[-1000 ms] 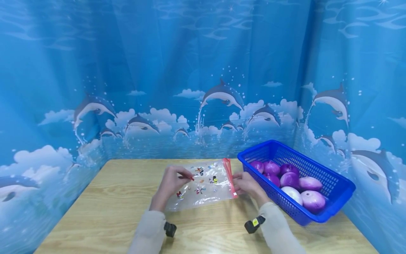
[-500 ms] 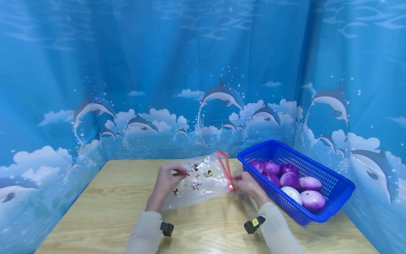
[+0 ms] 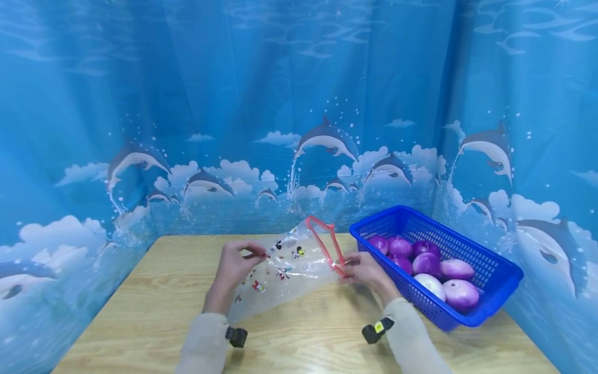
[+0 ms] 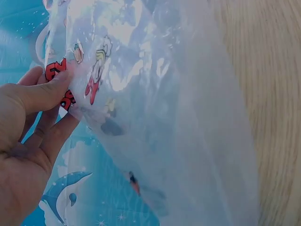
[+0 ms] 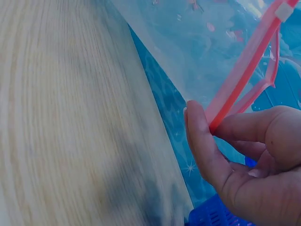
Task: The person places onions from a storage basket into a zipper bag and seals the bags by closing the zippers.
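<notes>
A clear zip bag (image 3: pixel 289 278) printed with small cartoon figures is held up between my two hands over the table. Its red zip edge (image 3: pixel 322 239) faces right and gapes into a loop, with a white slider (image 5: pixel 283 12) on it. My left hand (image 3: pixel 238 265) pinches the bag's far side between thumb and fingers; in the left wrist view the plastic (image 4: pixel 141 94) bunches at the fingertips (image 4: pixel 63 77). My right hand (image 3: pixel 364 270) pinches the near end of the red edge, seen close in the right wrist view between thumb and finger (image 5: pixel 202 141).
To the right stands a blue plastic basket (image 3: pixel 502 280) with several purple onions (image 3: pixel 427 266) and a paler one (image 3: pixel 430 285). The wooden table (image 3: pixel 154 311) ends at a dolphin-printed blue curtain (image 3: pixel 280 130) at the back and sides.
The red zip edge has spread from a narrow strip into a wide loop. My left hand has moved left and slightly up with the bag, tilting it; the right hand has hardly moved.
</notes>
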`<state>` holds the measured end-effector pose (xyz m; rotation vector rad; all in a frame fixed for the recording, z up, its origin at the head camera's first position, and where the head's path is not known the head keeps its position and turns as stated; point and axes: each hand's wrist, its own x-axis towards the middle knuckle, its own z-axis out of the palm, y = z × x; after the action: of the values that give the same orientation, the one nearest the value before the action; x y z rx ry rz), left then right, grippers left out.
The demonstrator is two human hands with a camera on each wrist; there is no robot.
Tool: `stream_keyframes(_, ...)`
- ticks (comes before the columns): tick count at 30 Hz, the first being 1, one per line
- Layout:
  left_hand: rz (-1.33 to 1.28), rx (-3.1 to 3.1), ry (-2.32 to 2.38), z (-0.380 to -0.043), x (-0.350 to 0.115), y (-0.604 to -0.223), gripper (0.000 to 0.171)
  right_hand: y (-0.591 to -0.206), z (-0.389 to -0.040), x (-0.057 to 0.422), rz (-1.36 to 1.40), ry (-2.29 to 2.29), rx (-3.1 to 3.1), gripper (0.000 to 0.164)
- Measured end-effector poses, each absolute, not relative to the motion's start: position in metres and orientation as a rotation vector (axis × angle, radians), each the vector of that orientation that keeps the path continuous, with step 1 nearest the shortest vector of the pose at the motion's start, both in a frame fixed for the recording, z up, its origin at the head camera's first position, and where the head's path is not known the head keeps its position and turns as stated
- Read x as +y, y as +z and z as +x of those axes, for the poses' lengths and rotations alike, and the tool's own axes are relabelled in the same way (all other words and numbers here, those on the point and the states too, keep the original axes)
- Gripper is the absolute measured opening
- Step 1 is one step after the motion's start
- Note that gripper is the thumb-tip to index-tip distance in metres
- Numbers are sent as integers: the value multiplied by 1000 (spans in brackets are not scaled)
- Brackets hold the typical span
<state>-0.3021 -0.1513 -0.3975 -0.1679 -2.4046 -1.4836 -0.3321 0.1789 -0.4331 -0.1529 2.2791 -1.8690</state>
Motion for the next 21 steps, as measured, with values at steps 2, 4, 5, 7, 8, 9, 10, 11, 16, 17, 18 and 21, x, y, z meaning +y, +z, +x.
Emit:
stream_keyframes(2,-188,-2408,-1495,-302,-152,-399,21,-433,-332,178,-182,-1850,2280,38)
stream_keyframes(4,-204,-2407,-1497,-302,-152,-400,21,-433,-332,176,-226,-1819,2272,39)
stream_keyframes(5,-213,-2402,-1501,-303,-152,-401,21,-433,-332,175,-256,-1798,2266,40)
stream_keyframes(7,-233,-2391,-1503,-303,-152,-403,20,-433,-333,173,-298,-1769,2246,41)
stream_keyframes(8,-244,-2385,-1501,-302,-152,-403,20,-433,-333,173,-321,-1761,2236,41)
stream_keyframes(9,-253,-2382,-1501,-302,-152,-403,20,-433,-333,172,-346,-1756,2225,42)
stream_keyframes(10,-259,-2382,-1503,-302,-152,-403,20,-433,-333,172,-372,-1751,2222,43)
stream_keyframes(11,-267,-2383,-1510,-302,-153,-403,20,-433,-333,171,-389,-1749,2228,44)
stream_keyframes(16,-261,-2448,-1558,-301,-158,-403,25,-428,-333,171,-430,-1753,2266,44)
stream_keyframes(17,-256,-2463,-1565,-300,-159,-402,26,-427,-333,172,-441,-1753,2267,44)
stream_keyframes(18,-252,-2478,-1566,-300,-159,-402,27,-426,-333,172,-453,-1752,2264,44)
stream_keyframes(21,-243,-2509,-1557,-300,-160,-401,28,-423,-334,172,-491,-1744,2272,44)
